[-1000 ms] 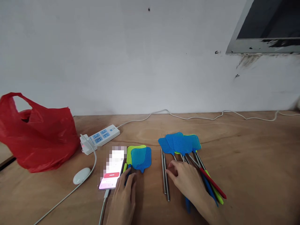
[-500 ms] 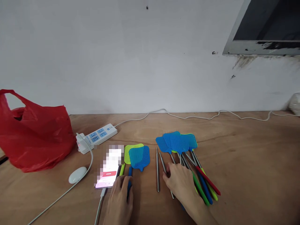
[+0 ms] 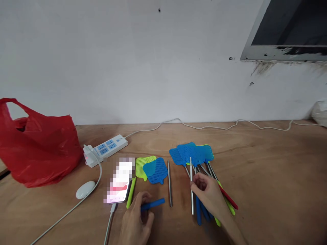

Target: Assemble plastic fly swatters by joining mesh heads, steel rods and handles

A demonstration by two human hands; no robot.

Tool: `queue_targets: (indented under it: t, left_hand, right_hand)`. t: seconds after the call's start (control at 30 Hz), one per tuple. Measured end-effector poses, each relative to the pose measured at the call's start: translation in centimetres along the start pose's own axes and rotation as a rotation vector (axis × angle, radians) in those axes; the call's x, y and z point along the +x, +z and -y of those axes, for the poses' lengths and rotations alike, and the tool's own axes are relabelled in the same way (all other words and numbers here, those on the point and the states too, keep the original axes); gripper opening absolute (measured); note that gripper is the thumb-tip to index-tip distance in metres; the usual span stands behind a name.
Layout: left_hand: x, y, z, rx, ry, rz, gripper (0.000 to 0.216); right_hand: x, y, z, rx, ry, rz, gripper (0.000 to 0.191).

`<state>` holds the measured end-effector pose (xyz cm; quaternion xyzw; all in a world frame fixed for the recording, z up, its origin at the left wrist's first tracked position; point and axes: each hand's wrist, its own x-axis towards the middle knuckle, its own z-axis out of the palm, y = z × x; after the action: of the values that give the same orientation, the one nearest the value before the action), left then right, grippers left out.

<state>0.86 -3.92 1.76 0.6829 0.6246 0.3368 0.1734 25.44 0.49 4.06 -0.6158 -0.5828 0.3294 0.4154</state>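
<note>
Between the fingers of my left hand (image 3: 135,217) is a loose blue fly swatter handle (image 3: 157,203), its free end pointing right. My right hand (image 3: 211,194) pinches a silver metal rod (image 3: 192,202), which stands out above and below the fingers. A second metal rod (image 3: 170,190) lies on the table between my hands. Beyond my left hand, a blue swatter head (image 3: 159,173) overlaps a yellow-green swatter head (image 3: 140,166). A yellow-green handle (image 3: 131,194) lies by the phone. Under and behind my right hand lies a pile of fly swatters (image 3: 201,154), partly hidden.
A lit phone (image 3: 122,180) on a charging cable lies left of the handles. Behind it are a white power strip (image 3: 114,144) and a white oval device (image 3: 85,190). A red plastic bag (image 3: 43,149) stands far left. The wall (image 3: 163,68) closes off the wooden table's back.
My right hand has lifted the metal rod from the table and moved slightly right. My left hand has picked up the blue handle and turned it sideways. The blue swatter head has shifted right.
</note>
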Motion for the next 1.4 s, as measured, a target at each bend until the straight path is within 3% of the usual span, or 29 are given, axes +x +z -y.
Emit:
queue_targets:
  t: [0.1,0.23,0.37,0.47,0.73,0.93,1.23,1.4]
  left_hand:
    - [0.2,-0.2,-0.4,-0.023,0.052,-0.017,0.026]
    - [-0.2,0.8,0.7,0.039,0.067,-0.070,0.033]
    - [-1.1,2.1,1.9,0.066,-0.043,0.107,0.043]
    - [-1.4,2.3,1.6,0.053,-0.067,0.139,0.043]
    - [-1.1,2.2,0.5,0.046,0.009,0.132,0.036]
    - [-1.0,2.5,0.2,0.104,0.051,0.131,0.040]
    - [-0.8,1.3,0.0,0.128,0.058,0.232,0.040]
    - [-0.8,2.0,-0.6,0.102,0.121,0.252,0.040]
  right_hand:
    - [-0.6,0.0,-0.7,0.313,0.071,-0.081,0.027]
    - [-1.1,0.9,-0.4,0.548,0.186,-0.101,0.037]
    - [-1.1,1.5,0.2,0.677,0.227,-0.078,0.041]
    - [-1.0,1.7,0.3,0.759,0.251,-0.099,0.041]
    - [-1.2,2.1,0.8,0.839,0.216,-0.175,0.042]
    - [-1.5,2.4,1.1,0.777,0.188,-0.134,0.043]
    - [-1.3,1.2,0.3,0.711,0.125,-0.057,0.037]
    - [-2.0,2.6,0.7,0.694,0.176,-0.053,0.038]
